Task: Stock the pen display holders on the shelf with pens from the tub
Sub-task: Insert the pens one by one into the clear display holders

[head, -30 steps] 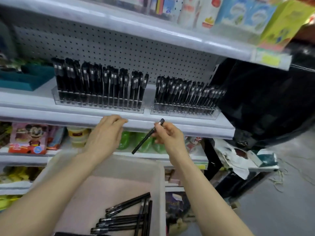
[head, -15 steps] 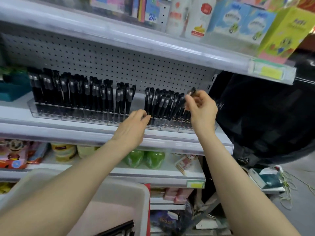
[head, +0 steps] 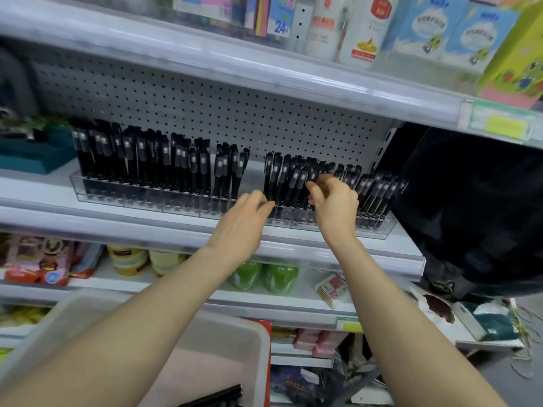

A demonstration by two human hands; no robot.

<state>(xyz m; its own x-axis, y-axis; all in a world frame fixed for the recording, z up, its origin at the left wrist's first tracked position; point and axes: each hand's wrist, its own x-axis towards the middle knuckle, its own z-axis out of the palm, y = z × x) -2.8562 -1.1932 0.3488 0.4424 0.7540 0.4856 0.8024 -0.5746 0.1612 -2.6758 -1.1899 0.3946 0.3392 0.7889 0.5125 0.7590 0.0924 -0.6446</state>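
Two clear pen holders stand on the middle shelf, a left holder point(head: 141, 198) and a right holder point(head: 379, 232), both packed with upright black pens point(head: 164, 160). My right hand point(head: 333, 204) reaches into the middle of the right holder and pinches the top of a black pen point(head: 313, 174) standing among the others. My left hand point(head: 242, 223) has its curled fingertips on the left end of the right holder, at the base of the leftmost pen. The translucent tub point(head: 258, 330) sits low in front of me, with a few black pens point(head: 217, 398) showing at its bottom edge.
An upper shelf edge point(head: 264, 69) overhangs the holders, loaded with boxes and bottles. A teal box point(head: 35, 154) stands left of the holders. A black bag point(head: 470, 215) hangs to the right of the shelf. Lower shelves carry packets, jars and green items.
My right hand carried a pen up from near the shelf edge to the right holder, then shifted left to its middle. My left hand slid right along the shelf to the holder's left end.
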